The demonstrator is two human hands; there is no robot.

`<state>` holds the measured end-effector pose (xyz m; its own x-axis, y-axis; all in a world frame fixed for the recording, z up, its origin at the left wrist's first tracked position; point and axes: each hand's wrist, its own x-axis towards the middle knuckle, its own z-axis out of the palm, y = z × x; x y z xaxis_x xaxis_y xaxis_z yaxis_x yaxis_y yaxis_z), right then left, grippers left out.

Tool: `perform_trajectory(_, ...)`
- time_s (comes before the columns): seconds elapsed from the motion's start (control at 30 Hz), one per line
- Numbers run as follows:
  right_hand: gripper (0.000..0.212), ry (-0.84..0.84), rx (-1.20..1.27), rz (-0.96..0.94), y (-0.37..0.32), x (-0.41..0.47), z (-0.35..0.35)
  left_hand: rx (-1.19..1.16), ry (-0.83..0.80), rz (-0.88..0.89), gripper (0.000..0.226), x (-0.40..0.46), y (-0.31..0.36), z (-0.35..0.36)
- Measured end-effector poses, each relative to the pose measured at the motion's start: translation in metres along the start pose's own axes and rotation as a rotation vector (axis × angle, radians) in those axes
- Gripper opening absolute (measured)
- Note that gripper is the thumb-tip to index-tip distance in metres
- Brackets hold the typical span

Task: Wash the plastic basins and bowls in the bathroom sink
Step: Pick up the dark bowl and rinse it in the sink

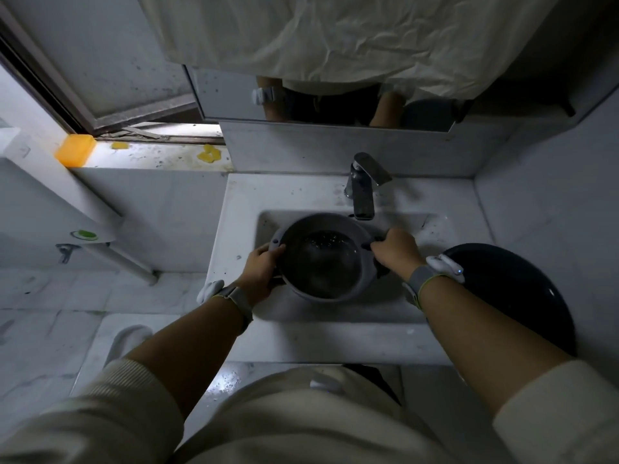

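Observation:
A grey plastic basin (335, 293) sits in the white sink (301, 192), right under the faucet spout (363, 192). Some water lies in its dark bottom. My left hand (259, 271) grips the basin's left rim near a small handle tab. My right hand (397, 251) grips the right rim. Both wrists wear bands. No water stream from the faucet is visible.
A large dark basin (516, 289) rests at the sink's right edge against the wall. An orange soap box (75, 150) and yellow scraps lie on the window ledge at the left. A mirror (318, 98) hangs above, partly covered by a white sheet.

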<state>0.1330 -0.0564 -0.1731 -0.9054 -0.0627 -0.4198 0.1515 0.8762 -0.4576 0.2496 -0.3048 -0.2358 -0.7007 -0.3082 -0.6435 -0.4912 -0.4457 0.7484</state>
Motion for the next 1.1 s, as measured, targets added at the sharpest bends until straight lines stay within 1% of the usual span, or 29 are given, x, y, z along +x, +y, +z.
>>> perform_trajectory(0.1, 0.023, 0.012, 0.124, 0.007, 0.004, -0.002, 0.011, -0.028, -0.031, 0.0, 0.031, -0.005, 0.0, -0.009)
perform_trajectory(0.17, 0.02, 0.029, 0.189, -0.002, 0.004, -0.003, 0.017, -0.038, -0.051, -0.019, 0.037, -0.008, 0.002, -0.016)
perform_trajectory(0.23, 0.022, 0.053, 0.238, -0.015, 0.002, -0.005, 0.02, -0.012, -0.068, -0.035, 0.043, -0.008, 0.004, -0.023)
perform_trajectory(0.3, 0.019, 0.075, 0.262, -0.031, 0.0, -0.006, 0.024, 0.03, -0.079, -0.041, 0.048, -0.009, 0.005, -0.028)
perform_trajectory(0.37, 0.011, 0.103, 0.274, -0.053, -0.003, -0.008, 0.028, 0.067, -0.072, -0.026, 0.05, -0.009, 0.008, -0.03)
perform_trajectory(0.4, 0.01, 0.119, 0.276, -0.065, -0.002, -0.009, 0.029, 0.085, -0.065, -0.017, 0.05, -0.009, 0.008, -0.028)
perform_trajectory(0.47, 0.015, 0.149, 0.27, -0.098, -0.004, -0.011, 0.031, 0.122, -0.046, -0.012, 0.047, -0.008, 0.012, -0.026)
perform_trajectory(0.57, 0.013, 0.169, 0.25, -0.137, -0.004, -0.012, 0.034, 0.146, -0.007, -0.014, 0.041, -0.004, 0.017, -0.023)
perform_trajectory(0.67, 0.016, 0.177, 0.247, -0.137, -0.004, -0.012, 0.036, 0.233, 0.013, -0.001, 0.043, 0.001, 0.018, -0.02)
perform_trajectory(0.83, 0.021, 0.121, 0.193, -0.117, -0.002, -0.008, 0.035, 0.344, 0.033, -0.062, 0.048, 0.004, 0.021, -0.019)
perform_trajectory(0.97, 0.018, 0.117, 0.221, -0.078, -0.003, -0.004, 0.028, 0.272, -0.015, -0.144, 0.054, 0.005, 0.024, -0.017)
perform_trajectory(1.03, 0.007, 0.131, 0.255, -0.072, -0.005, -0.004, 0.024, 0.227, -0.022, -0.174, 0.056, 0.005, 0.024, -0.016)
perform_trajectory(1.1, 0.004, 0.161, 0.271, -0.082, -0.005, -0.004, 0.02, 0.184, -0.021, -0.181, 0.057, 0.005, 0.023, -0.013)
